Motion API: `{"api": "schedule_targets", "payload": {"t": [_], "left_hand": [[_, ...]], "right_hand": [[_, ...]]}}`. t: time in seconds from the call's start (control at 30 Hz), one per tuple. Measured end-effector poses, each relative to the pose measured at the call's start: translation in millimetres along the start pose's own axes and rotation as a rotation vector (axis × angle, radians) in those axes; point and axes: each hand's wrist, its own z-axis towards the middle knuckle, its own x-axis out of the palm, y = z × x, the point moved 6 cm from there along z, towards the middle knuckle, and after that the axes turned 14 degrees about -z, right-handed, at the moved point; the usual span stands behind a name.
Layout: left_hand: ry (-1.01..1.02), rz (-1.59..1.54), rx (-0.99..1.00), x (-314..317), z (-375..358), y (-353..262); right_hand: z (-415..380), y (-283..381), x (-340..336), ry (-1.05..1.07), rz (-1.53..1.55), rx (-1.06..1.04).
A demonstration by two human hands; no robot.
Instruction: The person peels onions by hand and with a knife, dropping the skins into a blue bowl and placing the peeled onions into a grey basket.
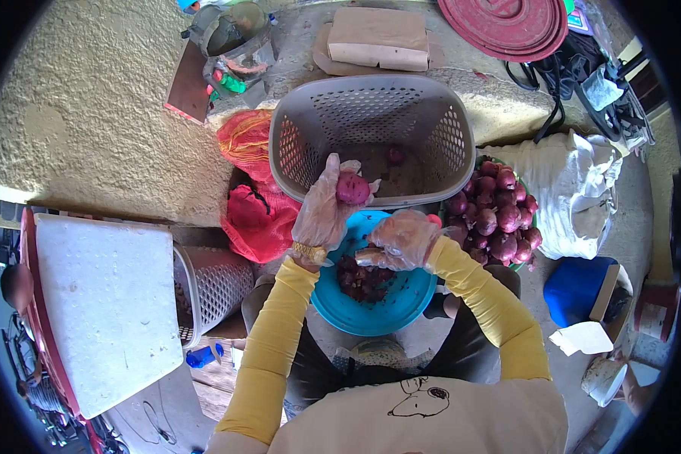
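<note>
My left hand (321,208), in a clear plastic glove, holds a red onion (352,189) over the near rim of a grey perforated basket (372,202). Another onion (395,156) lies at the bottom of that basket. My right hand (401,238), also gloved, is closed above a blue basin (374,323); a small pinkish-red bit shows by its wrist side, and what its fingers hold cannot be made out. Dark red onion peels (363,280) lie in the basin, under my hands. Many red onions (499,216) are heaped to the right of the basin.
Red mesh bags (257,219) lie left of the basket. A white foam lid (106,303) and a second perforated basket (219,287) stand further left. On the right are a white sack (571,189) and a blue container (577,291). A dark red lid (507,26) is above.
</note>
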Motion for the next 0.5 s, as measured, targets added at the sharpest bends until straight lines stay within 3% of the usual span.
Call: {"api": "schedule_targets", "payload": {"t": [0.07,0.13,0.27,0.4,0.5], "left_hand": [[0.028,-0.029,-0.127,6.1,-4.1,1.1],[0.069,-0.083,-0.151,9.0,-5.7,2.9],[0.123,-0.227,-0.223,4.8,-2.9,7.9],[0.108,-0.361,-0.277,8.9,-3.4,8.3],[-0.004,-0.384,-0.248,8.3,-3.9,7.1]], "right_hand": [[-6.2,0.7,11.6,-0.014,-0.066,0.02],[-0.9,7.6,18.8,0.34,-0.134,0.118],[-7.9,5.8,52.2,0.359,-0.138,0.151],[-2.6,9.7,35.8,0.459,-0.077,0.139],[-3.8,10.6,29.7,0.523,-0.089,0.179]]}}
